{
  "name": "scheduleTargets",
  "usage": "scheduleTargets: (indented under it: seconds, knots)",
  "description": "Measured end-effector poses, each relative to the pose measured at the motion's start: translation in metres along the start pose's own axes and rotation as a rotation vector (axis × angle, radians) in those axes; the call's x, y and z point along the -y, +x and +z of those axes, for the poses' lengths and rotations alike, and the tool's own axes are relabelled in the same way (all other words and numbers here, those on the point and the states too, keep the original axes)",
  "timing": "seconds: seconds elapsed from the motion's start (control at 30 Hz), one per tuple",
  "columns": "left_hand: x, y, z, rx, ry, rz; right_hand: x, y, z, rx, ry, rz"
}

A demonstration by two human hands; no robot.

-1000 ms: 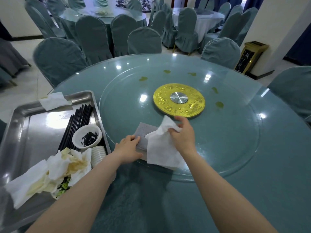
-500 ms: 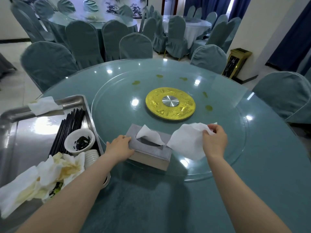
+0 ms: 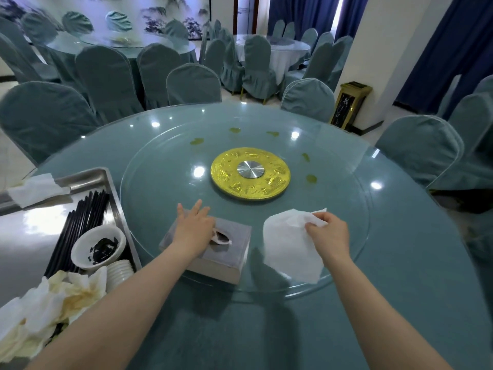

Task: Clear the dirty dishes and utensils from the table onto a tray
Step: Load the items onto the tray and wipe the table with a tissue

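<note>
Left of the box (image 3: 213,249), the tray (image 3: 88,177) holds chopsticks (image 3: 80,222), bowl (image 3: 98,247), napkins (image 3: 48,303); table looks cleared. Left hand (image 3: 194,231) flat on box, fingers straight; right hand (image 3: 328,236) pinches tissue (image 3: 288,249).

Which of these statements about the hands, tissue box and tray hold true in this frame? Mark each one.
1. The right hand pinches a white tissue. True.
2. The left hand lies on the grey tissue box. True.
3. The black chopsticks lie on the glass turntable. False: they lie in the metal tray.
4. The white bowl in the tray is clean. False: it holds dark residue.
5. The tissue box stands on the glass turntable. True.
</note>
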State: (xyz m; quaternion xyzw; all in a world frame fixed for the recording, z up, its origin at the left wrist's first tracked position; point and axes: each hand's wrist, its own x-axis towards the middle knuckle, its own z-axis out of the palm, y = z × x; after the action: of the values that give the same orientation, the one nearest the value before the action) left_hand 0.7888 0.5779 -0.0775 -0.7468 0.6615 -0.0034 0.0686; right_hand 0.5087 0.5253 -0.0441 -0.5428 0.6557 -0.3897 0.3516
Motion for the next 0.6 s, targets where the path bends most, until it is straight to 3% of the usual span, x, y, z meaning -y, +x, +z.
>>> scheduleTargets:
  seconds: [0.17,0.27,0.43,0.6]
  knots:
    - [-0.005,-0.013,-0.026,-0.35,-0.506,0.035,0.003,-0.002,-0.004,-0.007,0.019,-0.01]
    - [-0.02,-0.031,-0.059,-0.298,-0.768,0.128,0.016,-0.008,0.001,0.06,0.087,-0.019]
    - [-0.045,-0.057,-0.084,-0.14,-0.843,0.374,0.036,-0.03,0.006,0.241,0.173,-0.032]
    - [-0.052,-0.07,-0.086,-0.305,-0.851,0.322,0.048,-0.057,0.005,0.573,0.202,-0.091]
